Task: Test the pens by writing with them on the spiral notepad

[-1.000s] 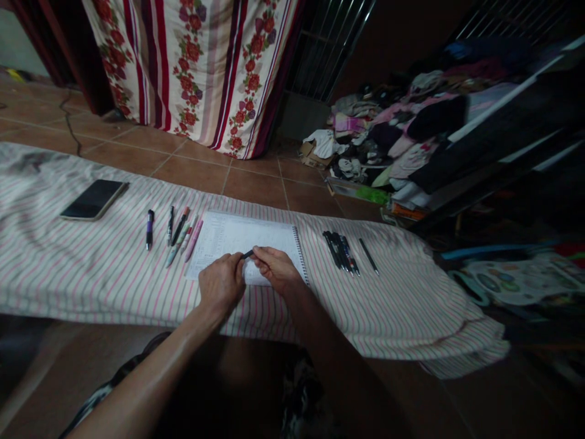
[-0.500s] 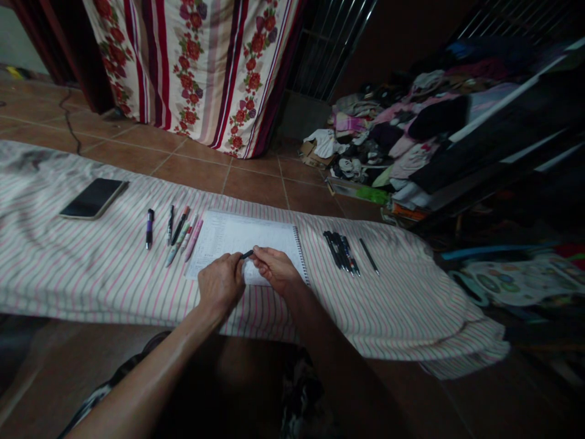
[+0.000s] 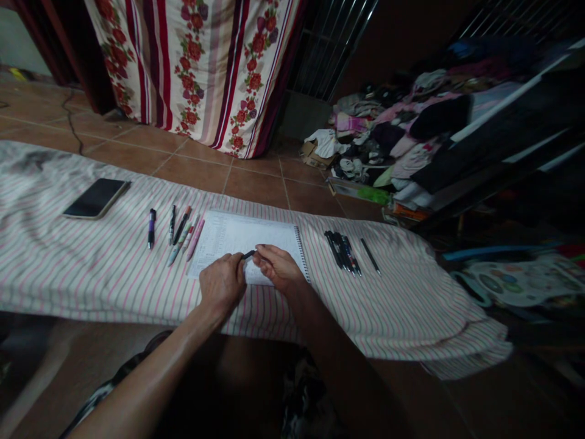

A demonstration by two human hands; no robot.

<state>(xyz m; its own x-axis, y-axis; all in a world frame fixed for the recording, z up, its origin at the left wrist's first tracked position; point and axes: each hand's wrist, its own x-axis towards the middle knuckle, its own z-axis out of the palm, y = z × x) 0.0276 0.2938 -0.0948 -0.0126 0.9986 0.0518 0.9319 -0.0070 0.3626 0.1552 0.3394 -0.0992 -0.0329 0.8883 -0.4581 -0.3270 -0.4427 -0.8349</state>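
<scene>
A spiral notebook lies on the striped cloth with writing on its page. Over its lower part, a dark pen spans the gap between my hands. My left hand is closed round one end of it, and the fingers of my right hand pinch the other end. Most of the pen is hidden by the fingers. Just left of the notebook lie a pink pen and several other pens. To its right are a bunch of black pens and a single dark pencil-like stick.
A tablet or large phone lies at the left on the striped cloth, with a purple-and-black pen nearer the notebook. Beyond are a tiled floor, a floral curtain and a heap of clothes.
The view has shifted very slightly. My right fingers have moved a little at the pen's end; both hands keep hold of it over the notebook.
</scene>
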